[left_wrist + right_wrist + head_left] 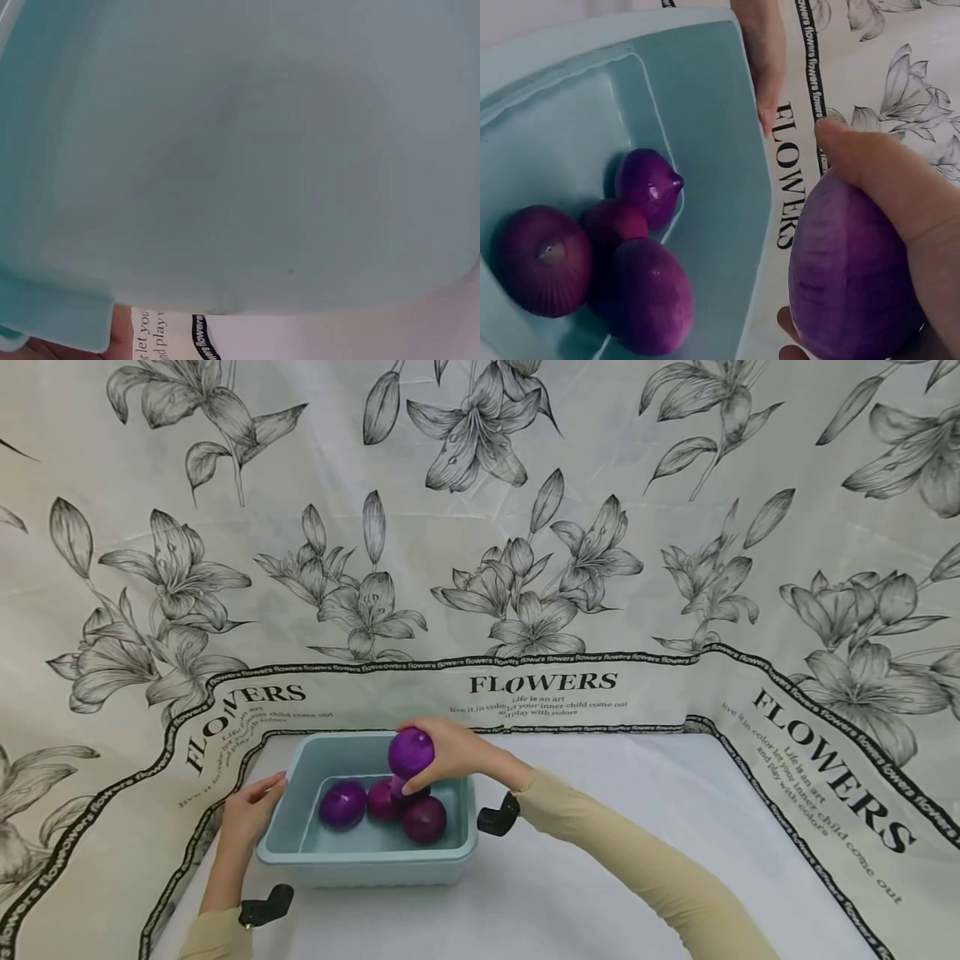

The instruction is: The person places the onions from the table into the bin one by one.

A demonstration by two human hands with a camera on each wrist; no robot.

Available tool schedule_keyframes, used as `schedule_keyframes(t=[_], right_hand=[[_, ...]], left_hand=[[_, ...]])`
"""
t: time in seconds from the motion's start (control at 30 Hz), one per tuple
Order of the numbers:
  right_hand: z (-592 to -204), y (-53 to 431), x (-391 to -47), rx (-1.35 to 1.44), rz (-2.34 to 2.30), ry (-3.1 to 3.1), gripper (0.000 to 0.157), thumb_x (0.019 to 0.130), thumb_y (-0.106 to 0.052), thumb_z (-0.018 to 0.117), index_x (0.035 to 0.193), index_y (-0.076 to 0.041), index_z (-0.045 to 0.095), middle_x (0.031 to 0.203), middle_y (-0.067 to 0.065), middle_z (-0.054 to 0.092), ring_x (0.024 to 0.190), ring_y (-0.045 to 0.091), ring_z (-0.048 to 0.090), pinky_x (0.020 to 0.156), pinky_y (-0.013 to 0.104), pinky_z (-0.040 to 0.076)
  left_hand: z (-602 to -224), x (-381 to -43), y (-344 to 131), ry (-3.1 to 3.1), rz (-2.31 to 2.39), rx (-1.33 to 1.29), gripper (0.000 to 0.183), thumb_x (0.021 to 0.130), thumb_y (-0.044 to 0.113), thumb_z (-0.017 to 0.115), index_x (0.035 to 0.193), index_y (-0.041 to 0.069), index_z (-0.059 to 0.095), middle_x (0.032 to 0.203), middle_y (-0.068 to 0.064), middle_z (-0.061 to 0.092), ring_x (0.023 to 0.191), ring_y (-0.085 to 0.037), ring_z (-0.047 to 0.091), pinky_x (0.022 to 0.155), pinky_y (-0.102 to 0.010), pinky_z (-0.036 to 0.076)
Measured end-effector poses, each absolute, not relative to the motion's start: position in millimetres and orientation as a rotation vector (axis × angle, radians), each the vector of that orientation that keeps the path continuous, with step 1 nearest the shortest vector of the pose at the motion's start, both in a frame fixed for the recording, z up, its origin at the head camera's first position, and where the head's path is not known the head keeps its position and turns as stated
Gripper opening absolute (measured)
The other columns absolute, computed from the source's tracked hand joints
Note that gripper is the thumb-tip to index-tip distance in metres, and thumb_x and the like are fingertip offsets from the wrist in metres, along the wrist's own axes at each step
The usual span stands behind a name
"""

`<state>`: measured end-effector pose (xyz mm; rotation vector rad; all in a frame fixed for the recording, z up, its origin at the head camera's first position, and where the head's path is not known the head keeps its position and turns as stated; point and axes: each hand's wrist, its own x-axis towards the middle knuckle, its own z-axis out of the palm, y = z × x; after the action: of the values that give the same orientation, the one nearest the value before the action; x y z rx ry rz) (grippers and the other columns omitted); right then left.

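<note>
A pale blue plastic basin stands on the white cloth, with several purple onions in it. One of these, a bright purple onion, lies at the left; a darker onion lies nearest the front. Above the basin, my right hand grips another purple onion, thumb and fingers round its sides. My left hand touches the basin's left side, fingers extended along the outer wall in the right wrist view. The left wrist view is mostly filled by the basin's outer wall, which hides much of that hand.
White cloth covers the table to the right of the basin. A floral curtain printed with lettering hangs close behind and at both sides. Black wrist cameras, such as the right one, stick out beside the basin.
</note>
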<state>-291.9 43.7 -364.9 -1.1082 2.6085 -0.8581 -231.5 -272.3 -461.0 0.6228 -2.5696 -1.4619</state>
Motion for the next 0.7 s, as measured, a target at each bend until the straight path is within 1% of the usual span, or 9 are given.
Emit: schedule_keyframes(t=[0.13, 0.2, 0.3, 0.33, 0.4, 0.5, 0.53, 0.57, 0.7], right_hand=[[-371, 25, -299, -1.15, -0.843, 2.521, 0.085, 0.066, -0.037, 0.087, 0.138, -0.017, 0.047, 0.13, 0.002, 0.056, 0.109, 0.011, 0.058, 0.089, 0.023, 0.048], [-374, 17, -301, -1.186, -0.826, 2.482, 0.086, 0.067, -0.036, 0.087, 0.139, -0.016, 0.046, 0.131, 0.002, 0.056, 0.109, 0.011, 0.058, 0.089, 0.022, 0.048], [-380, 7, -304, -1.239, -0.772, 2.474, 0.087, 0.067, -0.036, 0.087, 0.14, -0.015, 0.045, 0.133, 0.003, 0.055, 0.112, 0.013, 0.055, 0.09, 0.023, 0.047], [-382, 4, -304, -1.256, -0.747, 2.483, 0.087, 0.067, -0.037, 0.087, 0.14, -0.014, 0.045, 0.134, 0.003, 0.055, 0.113, 0.014, 0.054, 0.093, 0.023, 0.045], [-386, -1, -305, -1.281, -0.689, 2.499, 0.087, 0.067, -0.037, 0.087, 0.14, -0.014, 0.045, 0.136, 0.003, 0.054, 0.116, 0.015, 0.053, 0.094, 0.024, 0.045], [-393, -9, -306, -1.303, -0.609, 2.505, 0.089, 0.067, -0.039, 0.087, 0.141, -0.014, 0.044, 0.138, 0.002, 0.053, 0.119, 0.015, 0.051, 0.096, 0.024, 0.043], [-395, -11, -306, -1.307, -0.582, 2.501, 0.089, 0.067, -0.04, 0.086, 0.141, -0.015, 0.044, 0.138, 0.002, 0.053, 0.119, 0.015, 0.051, 0.096, 0.024, 0.043], [-397, -14, -306, -1.308, -0.553, 2.5, 0.089, 0.067, -0.04, 0.087, 0.141, -0.016, 0.044, 0.138, 0.001, 0.053, 0.118, 0.015, 0.05, 0.093, 0.024, 0.045], [-407, -22, -305, -1.31, -0.404, 2.501, 0.089, 0.064, -0.041, 0.088, 0.139, -0.02, 0.045, 0.135, -0.003, 0.055, 0.114, 0.012, 0.046, 0.088, 0.026, 0.044]], left_hand=[[-462, -232, -272, -2.554, -1.432, 0.624, 0.046, 0.096, 0.036, 0.056, 0.13, 0.004, 0.058, 0.122, -0.025, 0.061, 0.093, -0.02, 0.055, 0.069, -0.024, 0.04], [-463, -233, -272, -2.542, -1.426, 0.621, 0.045, 0.096, 0.034, 0.057, 0.129, 0.003, 0.059, 0.121, -0.025, 0.062, 0.089, -0.018, 0.054, 0.068, -0.024, 0.04], [-463, -234, -270, -2.541, -1.432, 0.618, 0.046, 0.096, 0.035, 0.057, 0.128, 0.003, 0.06, 0.123, -0.024, 0.062, 0.093, -0.021, 0.056, 0.069, -0.023, 0.041], [-463, -234, -269, -2.543, -1.444, 0.613, 0.047, 0.096, 0.036, 0.057, 0.129, 0.003, 0.059, 0.124, -0.025, 0.061, 0.095, -0.022, 0.057, 0.069, -0.023, 0.041], [-464, -235, -269, -2.542, -1.456, 0.616, 0.047, 0.096, 0.036, 0.057, 0.129, 0.003, 0.059, 0.126, -0.024, 0.061, 0.099, -0.025, 0.058, 0.069, -0.023, 0.041], [-465, -235, -269, -2.54, -1.449, 0.635, 0.046, 0.096, 0.036, 0.057, 0.129, 0.004, 0.059, 0.126, -0.023, 0.061, 0.101, -0.027, 0.058, 0.069, -0.022, 0.041], [-466, -235, -270, -2.535, -1.448, 0.638, 0.046, 0.096, 0.036, 0.057, 0.129, 0.005, 0.06, 0.127, -0.023, 0.061, 0.103, -0.027, 0.058, 0.069, -0.022, 0.041], [-466, -234, -270, -2.531, -1.442, 0.64, 0.046, 0.095, 0.036, 0.057, 0.129, 0.004, 0.06, 0.127, -0.023, 0.061, 0.103, -0.028, 0.058, 0.069, -0.022, 0.041], [-465, -233, -271, -2.532, -1.442, 0.638, 0.047, 0.096, 0.037, 0.056, 0.13, 0.004, 0.059, 0.129, -0.023, 0.059, 0.107, -0.03, 0.058, 0.069, -0.021, 0.04]])
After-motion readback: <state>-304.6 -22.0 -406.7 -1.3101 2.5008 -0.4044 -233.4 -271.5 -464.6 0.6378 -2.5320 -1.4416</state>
